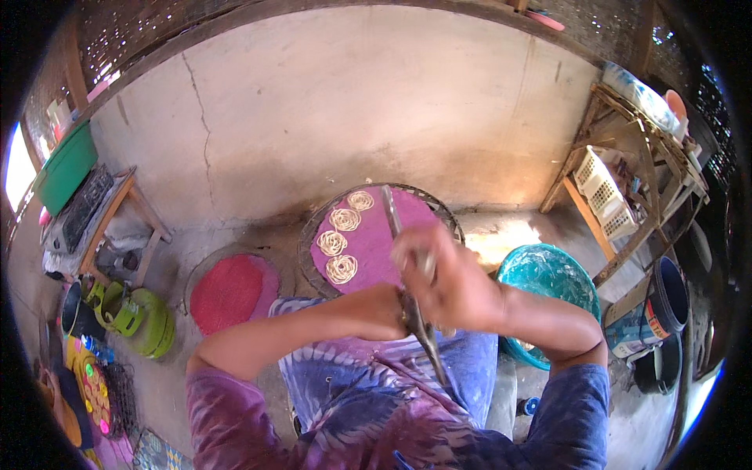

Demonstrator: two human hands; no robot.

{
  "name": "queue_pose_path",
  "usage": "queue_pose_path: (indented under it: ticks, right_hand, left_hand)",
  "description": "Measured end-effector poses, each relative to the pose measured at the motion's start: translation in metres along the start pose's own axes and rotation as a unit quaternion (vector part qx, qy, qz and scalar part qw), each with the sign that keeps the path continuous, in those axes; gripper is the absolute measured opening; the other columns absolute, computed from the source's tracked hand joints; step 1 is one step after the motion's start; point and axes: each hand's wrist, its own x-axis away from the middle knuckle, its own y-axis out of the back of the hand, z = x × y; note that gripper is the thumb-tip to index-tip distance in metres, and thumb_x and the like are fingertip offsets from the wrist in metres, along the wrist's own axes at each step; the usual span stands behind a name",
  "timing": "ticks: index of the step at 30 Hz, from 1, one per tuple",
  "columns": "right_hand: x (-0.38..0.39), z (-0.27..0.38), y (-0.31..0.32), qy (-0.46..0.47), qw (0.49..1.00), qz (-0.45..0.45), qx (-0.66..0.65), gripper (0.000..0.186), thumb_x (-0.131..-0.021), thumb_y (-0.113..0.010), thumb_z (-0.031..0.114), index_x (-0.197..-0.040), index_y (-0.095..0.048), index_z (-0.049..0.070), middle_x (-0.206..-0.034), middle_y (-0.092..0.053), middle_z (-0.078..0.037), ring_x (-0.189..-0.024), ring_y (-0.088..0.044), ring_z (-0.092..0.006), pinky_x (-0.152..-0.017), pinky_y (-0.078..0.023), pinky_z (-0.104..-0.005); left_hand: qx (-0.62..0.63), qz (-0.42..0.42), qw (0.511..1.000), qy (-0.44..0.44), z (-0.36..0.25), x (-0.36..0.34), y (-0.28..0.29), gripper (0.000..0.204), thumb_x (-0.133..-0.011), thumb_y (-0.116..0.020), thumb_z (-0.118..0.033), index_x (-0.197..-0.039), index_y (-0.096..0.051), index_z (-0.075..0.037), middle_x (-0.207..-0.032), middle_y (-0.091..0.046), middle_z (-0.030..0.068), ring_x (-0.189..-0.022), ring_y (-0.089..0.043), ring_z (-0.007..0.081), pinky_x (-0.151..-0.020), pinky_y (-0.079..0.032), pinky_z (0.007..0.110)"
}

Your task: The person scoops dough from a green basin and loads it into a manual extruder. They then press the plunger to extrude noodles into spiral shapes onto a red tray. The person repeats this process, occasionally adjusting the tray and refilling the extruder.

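From the head view, we look down on two bare hands working together over a long metal tool (pixel 428 348), which slants from near eleven o'clock down to between five and six. Our left hand (pixel 388 312) comes in from eight o'clock, its fingers curled tight and pressed around the tool's middle. Our right hand (pixel 454 282) comes in from four o'clock and sits just beside and above the left, at the same part of the tool; it is blurred, the fingers look bent, and we cannot tell how firmly they close or on exactly which part. At ten o'clock from the hands we have four pale coiled swirls (pixel 341 269) lying in a curved row on a purple cloth (pixel 356 244), which covers a round tray (pixel 307 262) with a dark rim. The tool's upper end passes in front of that cloth, and we cannot tell whether it touches. A patterned purple-and-blue garment (pixel 329 384) spreads over our lap from six to seven o'clock. At nine o'clock a round red mat (pixel 227 291) lies on the floor, with a green gas cylinder (pixel 153 325) farther out the same way. At three o'clock stands a teal basin (pixel 540 266) smeared with white, and beyond it a dark bucket (pixel 671 288). Toward two o'clock a white basket (pixel 601 192) sits in a wooden rack (pixel 576 168).
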Motion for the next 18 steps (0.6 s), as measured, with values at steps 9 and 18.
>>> queue_pose_path:
  ticks: [9, 18]
  right_hand:
    - [0.046, -0.070, 0.106, -0.181, 0.813, -0.504, -0.228, 0.007, -0.100, -0.049, 0.019, -0.104, -0.045, 0.016, -0.059, -0.038, 0.004, -0.040, -0.033, -0.0053, -0.035, -0.032, -0.0246]
    - [0.107, -0.133, -0.025, -0.262, 0.625, -0.575, -0.459, 0.031, -0.102, -0.039, 0.038, -0.110, -0.048, 0.010, -0.095, -0.064, -0.012, -0.084, -0.063, -0.0236, -0.080, -0.051, -0.0386]
  left_hand:
    - [0.019, -0.358, 0.931, 0.071, 0.034, 0.045, 0.017, 0.029, -0.082, -0.071, -0.017, -0.106, -0.062, -0.003, -0.086, -0.067, 0.0092, -0.076, -0.065, 0.0226, -0.067, -0.052, 0.036]
    - [0.338, -0.617, 0.711, -0.019, 0.039, -0.048, -0.020, 0.040, -0.095, -0.055, -0.026, -0.127, -0.052, -0.002, -0.124, -0.058, 0.0137, -0.117, -0.053, 0.0247, -0.099, -0.043, 0.041]
